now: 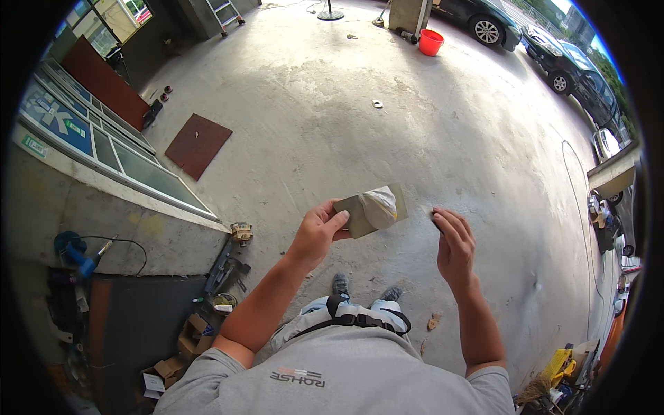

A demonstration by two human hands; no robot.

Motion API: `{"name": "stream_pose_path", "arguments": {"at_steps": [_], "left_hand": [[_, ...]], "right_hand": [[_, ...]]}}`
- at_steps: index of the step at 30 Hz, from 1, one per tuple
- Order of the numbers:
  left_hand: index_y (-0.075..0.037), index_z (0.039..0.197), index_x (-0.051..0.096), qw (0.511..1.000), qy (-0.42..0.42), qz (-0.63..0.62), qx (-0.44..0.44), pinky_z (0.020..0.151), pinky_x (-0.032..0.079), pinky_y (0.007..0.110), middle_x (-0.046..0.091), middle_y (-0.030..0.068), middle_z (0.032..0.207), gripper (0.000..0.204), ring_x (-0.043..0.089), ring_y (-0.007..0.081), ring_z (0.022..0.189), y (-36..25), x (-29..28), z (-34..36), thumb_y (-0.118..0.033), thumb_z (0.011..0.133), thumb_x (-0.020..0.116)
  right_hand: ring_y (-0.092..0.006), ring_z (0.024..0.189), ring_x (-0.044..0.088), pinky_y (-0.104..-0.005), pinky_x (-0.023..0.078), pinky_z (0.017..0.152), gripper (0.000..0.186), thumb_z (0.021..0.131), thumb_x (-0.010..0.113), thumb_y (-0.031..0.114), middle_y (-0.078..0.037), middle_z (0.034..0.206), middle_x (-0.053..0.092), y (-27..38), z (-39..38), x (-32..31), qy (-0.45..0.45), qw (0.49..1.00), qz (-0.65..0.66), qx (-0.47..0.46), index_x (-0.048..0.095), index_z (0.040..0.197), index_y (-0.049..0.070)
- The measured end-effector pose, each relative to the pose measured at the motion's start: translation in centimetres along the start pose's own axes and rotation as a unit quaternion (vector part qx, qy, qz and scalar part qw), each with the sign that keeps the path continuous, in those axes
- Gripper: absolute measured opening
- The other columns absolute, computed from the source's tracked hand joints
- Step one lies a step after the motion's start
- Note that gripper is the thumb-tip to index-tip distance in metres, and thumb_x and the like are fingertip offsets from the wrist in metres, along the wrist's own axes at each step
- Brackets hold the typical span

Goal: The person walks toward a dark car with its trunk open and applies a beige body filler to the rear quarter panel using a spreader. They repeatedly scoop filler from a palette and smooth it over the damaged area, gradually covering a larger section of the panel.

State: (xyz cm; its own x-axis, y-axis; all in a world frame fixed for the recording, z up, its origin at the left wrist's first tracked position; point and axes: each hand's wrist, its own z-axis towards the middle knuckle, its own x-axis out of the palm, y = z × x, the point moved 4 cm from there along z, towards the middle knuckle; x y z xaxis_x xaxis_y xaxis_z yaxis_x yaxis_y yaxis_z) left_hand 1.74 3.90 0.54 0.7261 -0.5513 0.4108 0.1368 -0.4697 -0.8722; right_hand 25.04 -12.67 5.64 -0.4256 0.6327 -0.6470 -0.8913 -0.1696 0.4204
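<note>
In the middle of the view my left hand point(320, 228) grips a flat olive-grey plate point(358, 227) by its left end, thumb on top. A mound of white paste point(379, 207) with a yellowish streak lies on the plate. A little to the right, apart from the plate, my right hand point(454, 249) has its fingers curled round a small dark object point(436, 223), mostly hidden and too small to make out. My shoes show below on the concrete floor point(505, 180).
A brown board point(197, 145) lies at left beside framed glass panels point(145, 176) and a concrete ledge. Boxes point(194, 332) and tools clutter the lower left. A red bucket point(431, 43) stands by a pillar, near parked cars point(487, 28). A cable runs along the right; more clutter lines that side.
</note>
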Motion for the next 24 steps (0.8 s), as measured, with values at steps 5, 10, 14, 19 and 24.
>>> {"name": "stream_pose_path", "arguments": {"at_steps": [5, 10, 14, 19, 24], "left_hand": [[0.005, 0.125, 0.063, 0.998, -0.002, -0.065, -0.007, 0.090, 0.062, 0.033, 0.072, 0.0121, 0.113, 0.026, 0.073, 0.0184, 0.099, -1.2, 1.5, 0.4, -0.008, 0.104, 0.054], [0.005, 0.126, 0.063, 0.994, 0.017, -0.107, -0.012, 0.090, 0.063, 0.033, 0.073, 0.0132, 0.113, 0.027, 0.074, 0.0190, 0.100, -1.8, 1.6, 0.5, -0.007, 0.103, 0.054], [0.005, 0.127, 0.063, 0.995, -0.022, -0.093, -0.019, 0.090, 0.063, 0.033, 0.073, 0.0135, 0.113, 0.028, 0.074, 0.0192, 0.100, -1.5, 1.4, 0.1, -0.007, 0.102, 0.055], [0.004, 0.126, 0.064, 0.992, 0.024, -0.121, -0.008, 0.089, 0.063, 0.033, 0.073, 0.0134, 0.113, 0.028, 0.074, 0.0194, 0.100, -1.2, 2.0, -0.2, -0.007, 0.102, 0.055], [0.004, 0.126, 0.064, 0.994, -0.005, -0.109, 0.017, 0.089, 0.062, 0.033, 0.073, 0.0132, 0.113, 0.028, 0.073, 0.0189, 0.099, -1.1, 1.4, 0.4, -0.007, 0.102, 0.055]], "right_hand": [[-0.0303, 0.129, 0.059, -0.0524, 0.043, 0.114, 0.038, 0.081, 0.075, 0.006, -0.001, 0.134, 0.067, 4.2, -0.2, 2.3, 0.004, 0.990, -0.008, -0.138, 0.074, 0.116, 0.022], [-0.0277, 0.128, 0.059, -0.0515, 0.041, 0.114, 0.040, 0.079, 0.075, 0.010, 0.002, 0.131, 0.067, 5.0, -0.4, 4.2, 0.055, 0.990, 0.009, -0.130, 0.075, 0.117, 0.023], [-0.0288, 0.121, 0.063, -0.0501, 0.045, 0.110, 0.038, 0.078, 0.076, 0.009, 0.000, 0.129, 0.068, 4.7, 0.1, 3.6, 0.016, 0.992, 0.026, -0.121, 0.076, 0.114, 0.021], [-0.0286, 0.121, 0.062, -0.0503, 0.046, 0.108, 0.036, 0.080, 0.075, 0.007, 0.000, 0.128, 0.068, 5.0, 0.4, 4.2, 0.041, 0.996, 0.012, -0.083, 0.078, 0.113, 0.020], [-0.0293, 0.112, 0.066, -0.0436, 0.050, 0.100, 0.032, 0.086, 0.069, 0.000, -0.006, 0.120, 0.070, 5.0, -0.6, 4.6, 0.023, 0.993, 0.107, -0.046, 0.074, 0.114, 0.014]]}}
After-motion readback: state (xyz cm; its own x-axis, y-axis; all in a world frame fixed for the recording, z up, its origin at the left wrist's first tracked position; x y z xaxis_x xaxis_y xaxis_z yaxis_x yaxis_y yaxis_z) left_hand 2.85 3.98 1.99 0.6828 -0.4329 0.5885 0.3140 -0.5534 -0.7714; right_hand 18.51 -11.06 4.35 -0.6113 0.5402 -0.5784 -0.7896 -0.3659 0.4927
